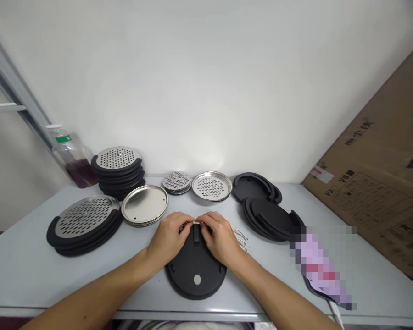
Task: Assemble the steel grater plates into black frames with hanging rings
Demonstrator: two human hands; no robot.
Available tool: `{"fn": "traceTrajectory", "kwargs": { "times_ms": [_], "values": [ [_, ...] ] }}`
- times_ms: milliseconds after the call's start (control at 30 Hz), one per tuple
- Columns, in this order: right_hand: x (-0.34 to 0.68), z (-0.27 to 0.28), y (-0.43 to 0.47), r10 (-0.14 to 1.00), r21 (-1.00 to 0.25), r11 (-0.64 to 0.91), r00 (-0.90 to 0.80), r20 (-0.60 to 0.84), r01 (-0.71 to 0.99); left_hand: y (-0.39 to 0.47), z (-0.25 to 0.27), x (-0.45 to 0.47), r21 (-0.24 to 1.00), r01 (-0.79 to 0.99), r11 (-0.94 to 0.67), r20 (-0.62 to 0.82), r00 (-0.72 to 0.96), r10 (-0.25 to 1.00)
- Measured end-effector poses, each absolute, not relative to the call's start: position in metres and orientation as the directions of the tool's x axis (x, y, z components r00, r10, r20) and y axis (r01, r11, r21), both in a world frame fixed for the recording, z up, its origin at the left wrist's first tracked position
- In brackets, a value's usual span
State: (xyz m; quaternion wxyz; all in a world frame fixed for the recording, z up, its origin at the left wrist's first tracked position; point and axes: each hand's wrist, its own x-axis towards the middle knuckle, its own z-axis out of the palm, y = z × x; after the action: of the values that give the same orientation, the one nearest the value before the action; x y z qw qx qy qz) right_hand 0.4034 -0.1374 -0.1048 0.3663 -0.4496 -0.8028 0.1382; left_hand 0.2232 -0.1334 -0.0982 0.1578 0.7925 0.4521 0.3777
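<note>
A round black base [196, 268] lies on the table in front of me, with a raised black tab near its far edge and a pale round spot near its front edge. My left hand [172, 236] and my right hand [217, 233] meet over its far edge. Their fingertips are pinched together on a small silver metal piece [196, 222] just beyond the tab. The fingers hide most of this piece, so its full shape cannot be seen. Several bent metal wire hooks [241, 237] lie on the table just right of my right hand.
Left stand black bases with perforated plates [84, 217], a taller stack [118, 160] and solid metal discs [145, 204]. Behind my hands lie small perforated discs [176, 181] and perforated metal trays [211, 187]. Right are black bases [273, 217], a blurred phone [320, 266], a carton [375, 169]; far left, a jar [77, 160].
</note>
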Motion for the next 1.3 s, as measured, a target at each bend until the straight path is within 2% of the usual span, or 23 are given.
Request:
{"fn": "traceTrajectory", "kwargs": {
  "times_ms": [600,867,1300],
  "values": [
    [0.4031,-0.1031,-0.1383,0.845,-0.577,0.529,-0.319,0.43,0.623,-0.1353,-0.0956,0.2235,0.533,0.654,-0.536,0.457,0.31,0.833],
    [0.4026,-0.1024,-0.1375,0.838,-0.548,0.538,-0.34,0.426,0.64,-0.1353,-0.0996,0.2218,0.534,0.635,-0.558,0.471,0.324,0.82],
    [0.3993,-0.1021,-0.1377,0.851,-0.539,0.516,-0.325,0.413,0.666,-0.1349,-0.0993,0.2241,0.464,0.701,-0.542,0.454,0.336,0.825]
  ]
}}
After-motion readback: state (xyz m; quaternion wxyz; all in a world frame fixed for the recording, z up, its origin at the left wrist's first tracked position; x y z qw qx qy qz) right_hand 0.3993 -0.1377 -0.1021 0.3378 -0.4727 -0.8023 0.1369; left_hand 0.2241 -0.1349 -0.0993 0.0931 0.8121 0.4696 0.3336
